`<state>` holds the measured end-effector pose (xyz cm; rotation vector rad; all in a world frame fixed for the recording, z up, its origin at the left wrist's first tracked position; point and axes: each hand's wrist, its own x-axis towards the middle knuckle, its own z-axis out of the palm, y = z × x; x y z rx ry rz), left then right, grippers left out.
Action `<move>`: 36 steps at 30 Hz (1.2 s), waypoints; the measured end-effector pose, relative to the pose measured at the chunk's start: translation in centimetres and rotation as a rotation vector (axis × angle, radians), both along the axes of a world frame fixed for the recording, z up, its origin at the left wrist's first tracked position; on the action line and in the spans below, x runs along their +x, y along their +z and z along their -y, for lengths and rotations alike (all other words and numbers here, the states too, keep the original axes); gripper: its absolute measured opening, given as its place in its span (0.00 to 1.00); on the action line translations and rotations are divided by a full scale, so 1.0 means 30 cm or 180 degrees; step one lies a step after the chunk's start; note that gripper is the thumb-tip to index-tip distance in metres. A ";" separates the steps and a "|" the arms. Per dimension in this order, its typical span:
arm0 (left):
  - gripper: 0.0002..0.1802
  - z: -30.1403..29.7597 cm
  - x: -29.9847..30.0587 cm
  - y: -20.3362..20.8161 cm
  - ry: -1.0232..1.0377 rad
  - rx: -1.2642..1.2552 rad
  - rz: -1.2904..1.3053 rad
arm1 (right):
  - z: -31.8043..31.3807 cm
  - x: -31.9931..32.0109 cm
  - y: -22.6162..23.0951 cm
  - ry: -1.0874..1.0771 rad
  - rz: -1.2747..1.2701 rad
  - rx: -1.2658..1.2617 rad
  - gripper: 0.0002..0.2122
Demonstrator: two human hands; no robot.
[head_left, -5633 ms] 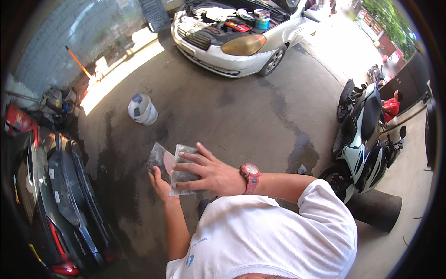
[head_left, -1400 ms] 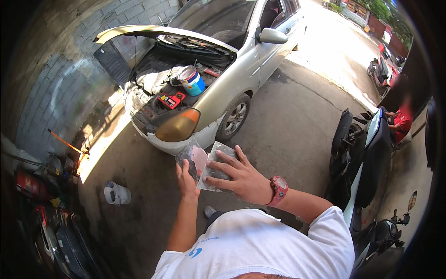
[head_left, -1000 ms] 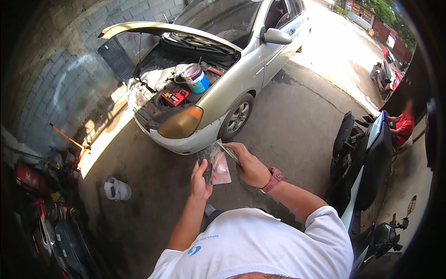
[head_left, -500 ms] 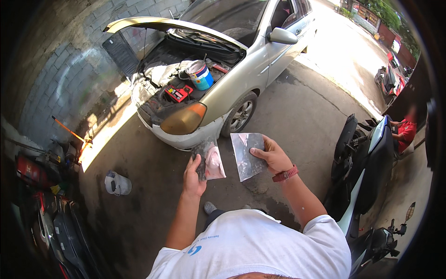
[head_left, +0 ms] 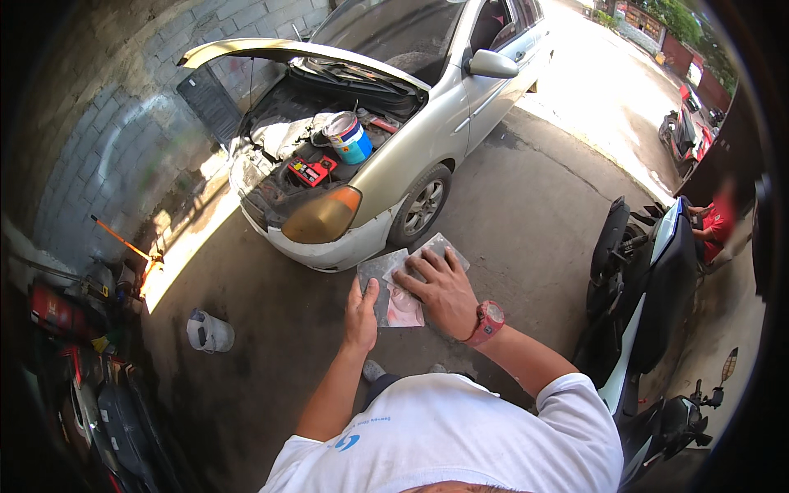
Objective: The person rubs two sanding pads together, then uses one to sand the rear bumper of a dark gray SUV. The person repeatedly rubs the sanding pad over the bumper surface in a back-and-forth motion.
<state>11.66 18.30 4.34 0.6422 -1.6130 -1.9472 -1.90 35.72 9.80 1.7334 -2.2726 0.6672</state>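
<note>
My left hand is closed on the edge of a thin, flat grey putty board, thumb on top. Pale pink putty is smeared over its near right part. My right hand, with a red watch on its wrist, grips a thin grey putty spreader, its fingers stretched across the top. The spreader's edge lies over the board, beside the putty; the exact contact is hidden under the fingers. Both plates are held in front of my white shirt, above the floor.
Ahead stands a silver car, hood up, with a paint can and a red-topped battery in its engine bay. A white bucket is at left. Motorcycles line the right, near a person in red.
My right hand has brought the spreader left, turning it over onto the board, and its back now faces up. The two plates were apart; the putty is now spread flatter.
</note>
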 end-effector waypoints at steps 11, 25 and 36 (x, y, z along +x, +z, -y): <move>0.28 0.060 0.002 -0.043 0.0753 0.1225 -0.0545 | -0.072 0.055 0.026 0.1251 0.0740 -0.0103 0.38; 0.26 -0.006 0.006 -0.049 0.0475 0.0313 -0.0157 | 0.004 -0.038 0.082 0.0506 0.0012 0.1181 0.33; 0.28 0.044 0.009 -0.015 0.0516 0.1023 -0.0691 | -0.006 -0.055 -0.020 -0.0099 0.0496 0.1649 0.28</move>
